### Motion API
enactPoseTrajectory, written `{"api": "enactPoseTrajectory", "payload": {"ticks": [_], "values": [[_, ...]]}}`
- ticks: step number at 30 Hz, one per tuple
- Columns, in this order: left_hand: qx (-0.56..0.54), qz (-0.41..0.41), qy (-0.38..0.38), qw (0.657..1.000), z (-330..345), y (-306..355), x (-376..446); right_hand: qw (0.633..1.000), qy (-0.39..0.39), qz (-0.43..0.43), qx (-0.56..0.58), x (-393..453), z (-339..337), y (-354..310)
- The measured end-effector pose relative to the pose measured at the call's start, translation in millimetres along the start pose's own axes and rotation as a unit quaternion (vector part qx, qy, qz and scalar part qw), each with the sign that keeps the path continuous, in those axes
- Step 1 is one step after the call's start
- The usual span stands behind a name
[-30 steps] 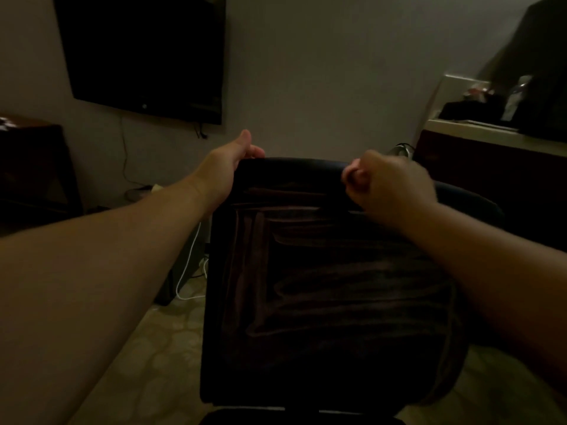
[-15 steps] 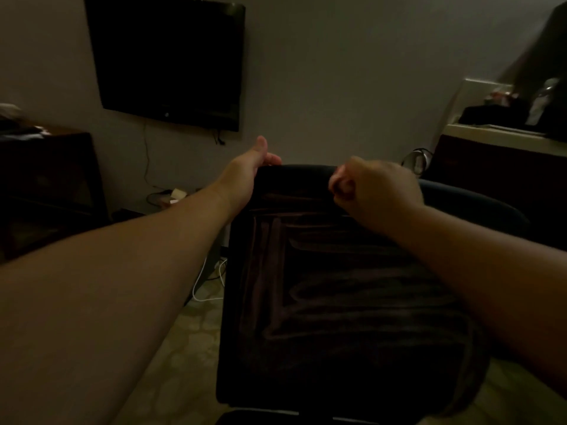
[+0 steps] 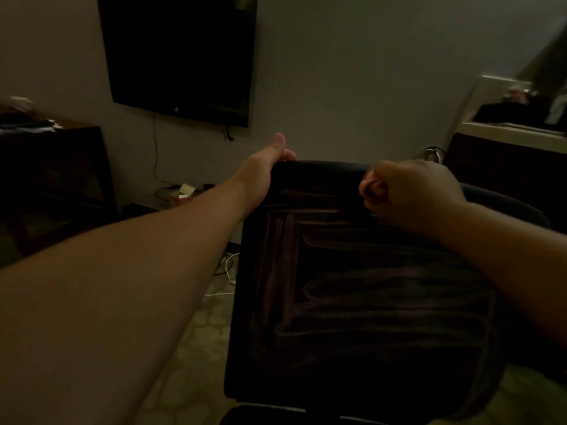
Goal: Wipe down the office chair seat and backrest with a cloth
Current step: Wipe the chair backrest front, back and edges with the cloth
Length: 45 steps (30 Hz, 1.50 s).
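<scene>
Change: right hand (image 3: 408, 191) has slid left along the backrest (image 3: 352, 271) top.
Hands: right fist curled, cloth unseen; left hand (image 3: 264, 170) grips the far-left corner.
Meaning: top-edge wiping continues.

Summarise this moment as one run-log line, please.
left hand: holds backrest top corner | right hand: fisted at backrest top | cloth: not discernible

Dim room: a dark TV (image 3: 181, 56) hangs upper left on a pale wall (image 3: 352, 72) (cables trail below), patterned floor (image 3: 196, 338) lower left.
</scene>
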<state>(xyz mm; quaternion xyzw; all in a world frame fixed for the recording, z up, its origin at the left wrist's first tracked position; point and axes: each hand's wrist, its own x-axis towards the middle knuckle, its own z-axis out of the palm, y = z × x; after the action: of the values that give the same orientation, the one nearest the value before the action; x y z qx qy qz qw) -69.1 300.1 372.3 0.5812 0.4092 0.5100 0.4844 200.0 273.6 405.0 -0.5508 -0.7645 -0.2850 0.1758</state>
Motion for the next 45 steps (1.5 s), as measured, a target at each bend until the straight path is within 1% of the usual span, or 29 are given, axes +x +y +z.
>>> {"api": "enactPoseTrajectory", "payload": {"ticks": [5, 6, 8, 10, 12, 14, 17, 20, 23, 25, 27, 29, 31, 33, 35, 38, 40, 41, 45], "values": [[-0.011, 0.005, 0.012, 1.0, -1.6, 2.8, -4.7, 0.995, 0.003, -0.081, 0.05, 19.2, 17.0, -55.7], [-0.013, 0.006, 0.009, 1.0, -3.2, 3.6, -7.1, 0.994, -0.001, -0.105, 0.037, 20.6, 17.2, -56.9], [-0.014, 0.011, -0.004, 1.0, -5.6, 4.6, -9.5, 0.99, 0.007, -0.144, -0.011, 17.9, 14.9, -38.9], [-0.015, 0.013, -0.014, 1.0, -6.0, 3.9, -7.7, 0.991, 0.018, -0.13, -0.025, 13.8, 5.5, -9.0], [-0.01, 0.012, -0.013, 1.0, -4.5, 3.0, -5.0, 0.995, 0.006, -0.098, -0.024, 11.4, 0.6, 3.1], [-0.009, 0.009, -0.009, 1.0, -1.4, 2.9, -1.9, 0.995, -0.003, -0.093, -0.036, 15.4, 1.7, -15.4], [-0.012, 0.005, 0.0, 1.0, -2.5, 4.5, -4.2, 0.989, 0.008, -0.15, -0.003, 29.4, 13.2, -65.5], [-0.024, 0.004, -0.001, 1.0, -8.3, 4.6, -7.9, 0.981, -0.002, -0.19, -0.03, 37.5, 14.8, -96.4], [-0.025, 0.004, -0.008, 1.0, -8.6, 5.1, -8.5, 0.986, 0.024, -0.164, -0.031, 29.6, 9.1, -74.1], [-0.018, -0.002, -0.015, 1.0, -8.2, 5.0, -6.7, 0.991, 0.024, -0.128, -0.042, 19.7, 1.4, -51.7], [-0.003, -0.017, -0.021, 1.0, -10.1, 7.0, -8.3, 0.994, 0.017, -0.098, -0.046, 14.9, -4.6, -43.6], [0.006, -0.028, -0.017, 0.999, -14.7, 6.9, -9.1, 0.994, -0.003, -0.1, -0.038, 22.2, -8.0, -62.8], [-0.007, -0.036, -0.006, 0.999, -17.8, 10.4, -14.2, 0.992, -0.022, -0.119, -0.032, 34.9, -4.7, -102.1], [-0.026, -0.032, 0.002, 0.999, -19.2, 14.1, -19.9, 0.988, -0.019, -0.147, -0.04, 44.1, 2.9, -144.1], [-0.022, -0.03, 0.012, 0.999, -21.3, 14.4, -20.2, 0.986, -0.006, -0.163, -0.042, 47.2, 4.7, -164.7], [-0.013, -0.028, -0.011, 0.999, -15.0, 14.3, -18.9, 0.983, 0.002, -0.177, -0.037, 40.2, -0.3, -143.5], [0.002, -0.025, -0.009, 1.0, -8.0, 16.0, -16.6, 0.986, -0.019, -0.162, -0.036, 33.1, -3.0, -112.8], [0.006, -0.018, -0.002, 1.0, -2.6, 16.6, -15.1, 0.989, -0.022, -0.141, -0.027, 28.4, -4.3, -94.9], [0.031, -0.015, 0.024, 0.999, 6.9, 12.1, 0.3, 0.999, 0.01, -0.037, 0.011, 2.0, -3.7, -14.6]]}}
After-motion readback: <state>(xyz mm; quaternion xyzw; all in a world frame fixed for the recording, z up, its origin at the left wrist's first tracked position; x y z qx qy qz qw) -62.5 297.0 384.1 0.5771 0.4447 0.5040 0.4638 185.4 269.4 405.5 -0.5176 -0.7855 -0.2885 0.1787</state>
